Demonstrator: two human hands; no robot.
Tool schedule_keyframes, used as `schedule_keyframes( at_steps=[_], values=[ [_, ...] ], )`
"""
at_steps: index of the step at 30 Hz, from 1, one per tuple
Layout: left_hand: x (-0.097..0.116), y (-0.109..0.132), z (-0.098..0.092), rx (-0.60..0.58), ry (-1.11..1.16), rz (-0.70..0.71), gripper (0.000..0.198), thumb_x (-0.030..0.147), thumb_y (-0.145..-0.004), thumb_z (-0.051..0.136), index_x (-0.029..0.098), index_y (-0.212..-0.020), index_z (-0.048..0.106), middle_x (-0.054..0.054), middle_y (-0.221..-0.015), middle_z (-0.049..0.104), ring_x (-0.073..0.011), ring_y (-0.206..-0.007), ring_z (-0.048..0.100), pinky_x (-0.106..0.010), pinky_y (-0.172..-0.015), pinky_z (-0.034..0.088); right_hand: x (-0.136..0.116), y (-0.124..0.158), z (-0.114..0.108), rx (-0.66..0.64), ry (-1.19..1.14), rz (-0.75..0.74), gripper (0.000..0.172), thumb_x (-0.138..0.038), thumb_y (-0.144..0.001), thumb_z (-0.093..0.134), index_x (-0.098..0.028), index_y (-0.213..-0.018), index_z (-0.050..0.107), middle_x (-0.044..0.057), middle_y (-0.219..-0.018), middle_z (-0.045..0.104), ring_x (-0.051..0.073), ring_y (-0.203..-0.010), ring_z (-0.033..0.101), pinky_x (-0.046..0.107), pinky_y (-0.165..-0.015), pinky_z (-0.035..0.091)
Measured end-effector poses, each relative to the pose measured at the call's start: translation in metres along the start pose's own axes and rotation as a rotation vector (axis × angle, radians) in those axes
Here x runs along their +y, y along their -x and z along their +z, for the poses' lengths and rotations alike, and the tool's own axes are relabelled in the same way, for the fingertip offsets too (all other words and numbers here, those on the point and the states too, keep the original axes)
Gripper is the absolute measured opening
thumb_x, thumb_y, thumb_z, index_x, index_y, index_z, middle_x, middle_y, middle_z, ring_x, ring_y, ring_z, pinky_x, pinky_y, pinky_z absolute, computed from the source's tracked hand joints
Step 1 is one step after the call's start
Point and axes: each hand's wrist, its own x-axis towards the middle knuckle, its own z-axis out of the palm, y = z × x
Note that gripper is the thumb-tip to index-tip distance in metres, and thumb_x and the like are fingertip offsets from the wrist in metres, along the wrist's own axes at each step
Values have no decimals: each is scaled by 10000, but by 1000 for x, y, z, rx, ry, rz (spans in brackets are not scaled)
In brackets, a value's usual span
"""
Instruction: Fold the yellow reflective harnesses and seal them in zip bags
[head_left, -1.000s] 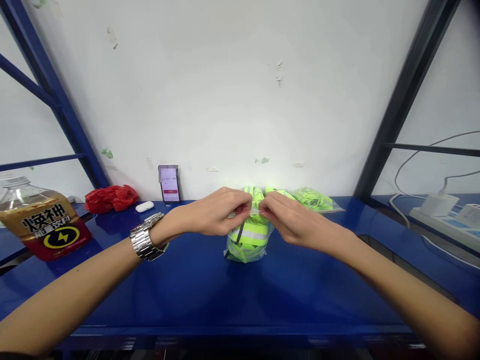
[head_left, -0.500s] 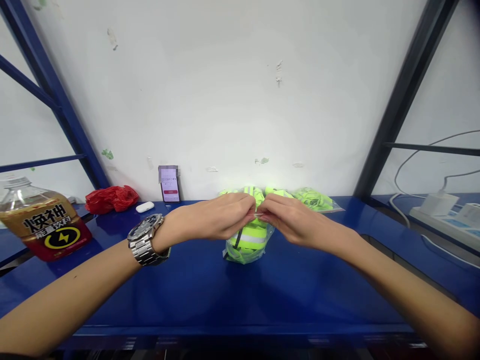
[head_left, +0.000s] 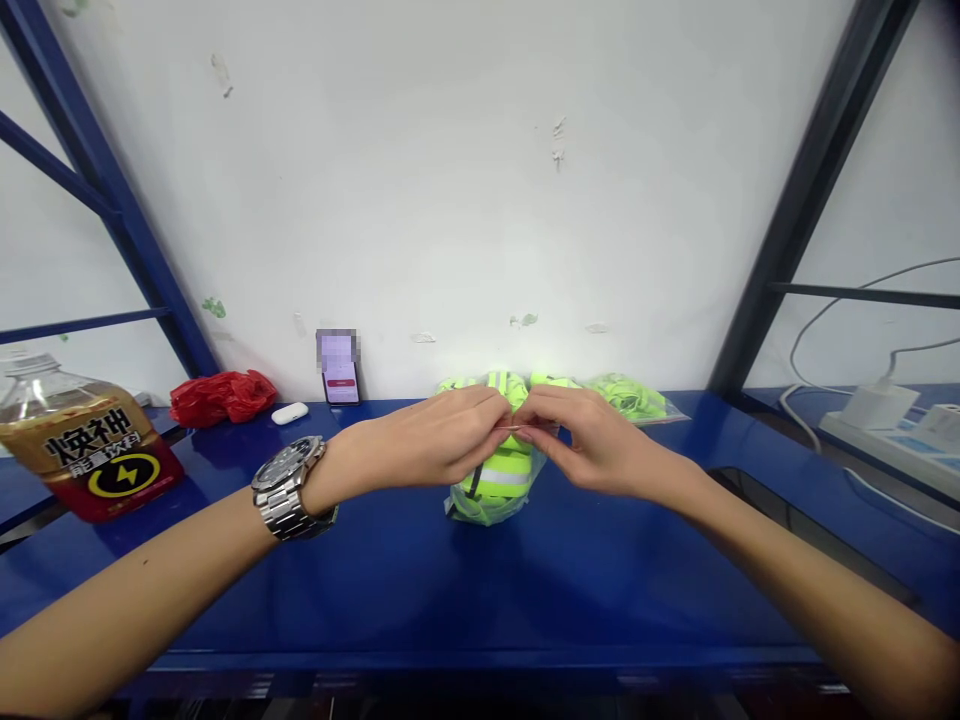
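Note:
A clear plastic bag (head_left: pixel 489 508) with a folded neon-yellow reflective vest (head_left: pixel 504 480) in it stands on the blue tabletop (head_left: pixel 420 600). At the bag's top edge, my left hand (head_left: pixel 454 432) is closed in a pinch, thumb against fingers. Right beside it my right hand (head_left: pixel 600 440) pinches the same edge, fingertips almost touching those of the left. The hands cover the upper part of the bag. A silver wristwatch (head_left: pixel 291 485) is on my left wrist.
More bagged neon-yellow vests (head_left: pixel 626 395) lie by the wall. To the left are a large drink bottle (head_left: pixel 97 450), a red plastic bag (head_left: pixel 225 397), a white case (head_left: pixel 289 413) and an upright phone (head_left: pixel 341 380). A power strip (head_left: pixel 900 440) and a dark flat object (head_left: pixel 795 520) are on the right.
The right hand's thumb and fingers have shifted slightly, with a wider gap showing between thumb and index finger. Both hands stay at the bag's top edge.

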Motion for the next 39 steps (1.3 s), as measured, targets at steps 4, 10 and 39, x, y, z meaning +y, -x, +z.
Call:
schedule_keyframes(
  at_steps=[4,10,39],
  values=[
    [1,0,-2,-22,-7,0,209,227,-978,292,148,-887,462,-56,-796,520,-135,-668,444,-273,-635,386,-5,0,-6,-68,-35,107,89,-138,-863,511,-166,-852,595,28,-749,602,128,-664,499,247,-595,363],
    [4,-5,3,-29,-90,21,184,178,-954,299,140,-878,462,-72,-805,520,-141,-659,424,-284,-638,385,-4,-3,7,158,34,254,159,-39,-624,527,-161,-529,493,-30,-492,510,82,-476,416,219,-480,280],
    [25,53,29,-20,-409,13,233,148,-958,303,175,-779,450,-15,-662,499,-130,-482,397,-279,-446,271,-12,30,27,137,-118,25,172,-48,-728,519,-172,-627,458,-28,-568,454,88,-512,393,219,-486,270]
  ],
)
